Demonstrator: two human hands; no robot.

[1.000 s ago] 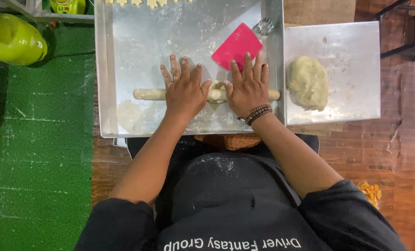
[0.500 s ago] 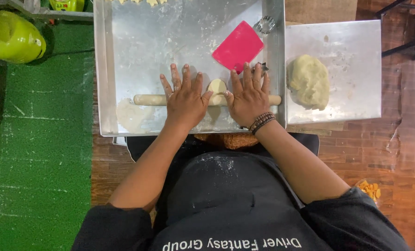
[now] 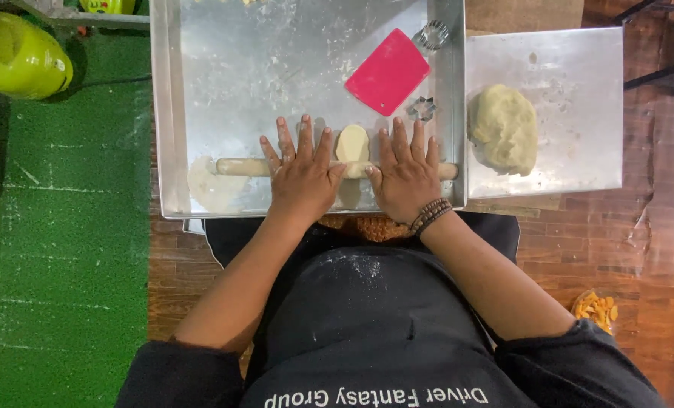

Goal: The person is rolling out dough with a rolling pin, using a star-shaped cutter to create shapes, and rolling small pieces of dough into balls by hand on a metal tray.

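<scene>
Rolling is under way: left hand point(image 3: 300, 177) and right hand point(image 3: 405, 175) press flat, fingers spread, on the rolling pin point(image 3: 242, 167) crossing the dough piece point(image 3: 352, 142) between them, seemingly half-flattened, needing even pressure next.

head camera, straight down, close over tray point(image 3: 167, 113)

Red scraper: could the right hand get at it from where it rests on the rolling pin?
Probably yes. The red scraper lies flat on the tray just beyond the right hand, with only bare floured metal between them; the star cutter sits off to the side.
</scene>
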